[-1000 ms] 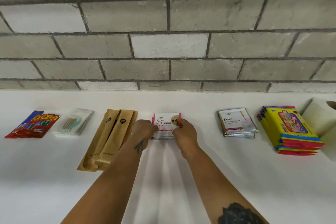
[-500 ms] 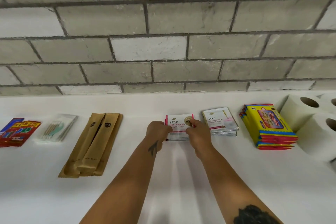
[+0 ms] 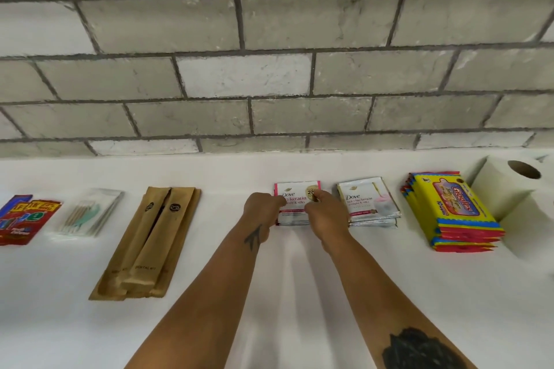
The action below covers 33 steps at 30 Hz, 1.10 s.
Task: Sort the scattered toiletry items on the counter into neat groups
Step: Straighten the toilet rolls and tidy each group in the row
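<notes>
Single head view — looks forward and down across white counter [image 3: 269, 293], close to brick wall [image 3: 269, 69].

A row of groups runs along the white counter [image 3: 299, 308] before the grey tiled wall [image 3: 269, 69]. From left: red toothpaste sachets [image 3: 25, 220], a clear packet of cotton swabs [image 3: 90, 213], brown paper dental kit sleeves [image 3: 150, 246], a stack of white Dove shampoo sachets [image 3: 295, 198], just beside it a second stack of white Dove sachets [image 3: 370, 204], a stack of yellow wet-wipe packs [image 3: 452, 213], and a white toilet paper roll [image 3: 509, 186] behind the wipes, at the far right.
</notes>
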Available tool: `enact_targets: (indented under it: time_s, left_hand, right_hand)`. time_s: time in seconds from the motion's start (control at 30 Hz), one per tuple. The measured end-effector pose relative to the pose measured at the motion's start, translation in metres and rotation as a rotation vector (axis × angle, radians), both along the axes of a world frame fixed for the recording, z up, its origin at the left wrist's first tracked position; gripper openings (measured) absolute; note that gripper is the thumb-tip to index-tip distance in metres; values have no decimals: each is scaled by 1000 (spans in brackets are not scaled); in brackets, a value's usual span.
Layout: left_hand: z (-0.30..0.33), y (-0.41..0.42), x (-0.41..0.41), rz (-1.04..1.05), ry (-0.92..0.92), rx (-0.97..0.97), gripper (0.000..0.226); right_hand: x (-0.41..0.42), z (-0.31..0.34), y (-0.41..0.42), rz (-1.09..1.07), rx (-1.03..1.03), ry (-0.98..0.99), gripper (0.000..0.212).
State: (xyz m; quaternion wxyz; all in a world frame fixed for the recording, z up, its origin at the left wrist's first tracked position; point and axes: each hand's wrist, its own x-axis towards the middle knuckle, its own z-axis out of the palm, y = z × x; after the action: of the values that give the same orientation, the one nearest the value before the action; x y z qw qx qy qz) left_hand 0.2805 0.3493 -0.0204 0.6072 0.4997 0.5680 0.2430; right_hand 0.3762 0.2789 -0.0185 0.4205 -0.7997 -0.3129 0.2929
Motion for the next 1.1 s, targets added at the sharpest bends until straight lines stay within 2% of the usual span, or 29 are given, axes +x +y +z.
enact_targets:
  time_s: [0.07,0.13,0.2,0.23,0.4,0.53,0.67,0.83,0.93,1.1]
  left_hand:
    - [6,-2,-7,-3,44,33,14]
    - [14,-7,-19,-31,93,97,10]
    - [23,-9,-35,-38,139,156,39]
    - [28,-11,-45,-38,168,187,45]
    - [41,-6,-109,17,218,355,40]
    - [39,14,-168,-2,414,495,40]
    - [24,33,-212,-60,593,468,48]
    - [6,42,-239,-276,723,465,46]
    - [2,45,-245,-334,750,486,42]
    - [4,43,-247,-299,711,495,35]
  right_hand:
    - [-4,-3,1,33,-21,-119,38]
    - [-12,-3,0,87,-57,-253,46]
    - [-25,2,-4,127,-49,-302,52]
    - [-32,5,-5,141,-18,-295,53]
    - [-84,19,-1,248,91,-184,48]
    - [-139,18,12,358,93,-175,48]
    - [-197,14,33,424,18,-169,46]
    - [-240,-1,56,427,-98,-253,42]
    - [-251,-10,59,412,-129,-304,29]
    - [-260,-18,59,437,-157,-378,46]
